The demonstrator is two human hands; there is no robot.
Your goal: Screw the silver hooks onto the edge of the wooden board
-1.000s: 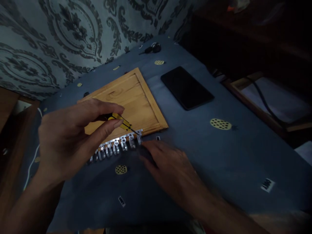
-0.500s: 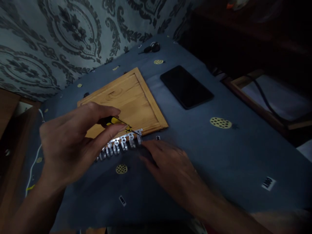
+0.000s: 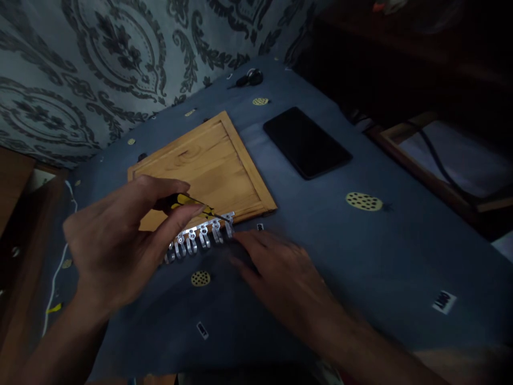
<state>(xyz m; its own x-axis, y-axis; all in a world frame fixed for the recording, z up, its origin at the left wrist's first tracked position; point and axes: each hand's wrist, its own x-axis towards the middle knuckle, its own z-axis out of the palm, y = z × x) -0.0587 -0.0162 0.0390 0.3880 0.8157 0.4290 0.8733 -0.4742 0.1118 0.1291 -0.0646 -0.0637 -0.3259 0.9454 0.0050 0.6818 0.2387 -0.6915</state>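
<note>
My left hand (image 3: 116, 240) is closed around a small screwdriver (image 3: 186, 200) with a yellow and black handle, pinched between thumb and forefinger. Its shaft slants down to the right, the tip at the end hook of a silver metal hook rail (image 3: 203, 229). The rail runs along the near edge of a framed wooden board (image 3: 200, 163), and my left hand hides its left end. At the rail's right end, the forefinger of my right hand (image 3: 276, 267) reaches the last hook. The right thumb is held apart below it, and the other fingers are hidden.
A black phone (image 3: 306, 141) lies right of the board on the blue patterned tablecloth (image 3: 304, 224). Keys (image 3: 250, 78) rest near the back, by the patterned wall (image 3: 120, 48). A white cable (image 3: 56, 278) runs down the left side.
My left hand and the screwdriver handle have shifted slightly left and down, the tip staying at the end hook. My right hand has hardly moved.
</note>
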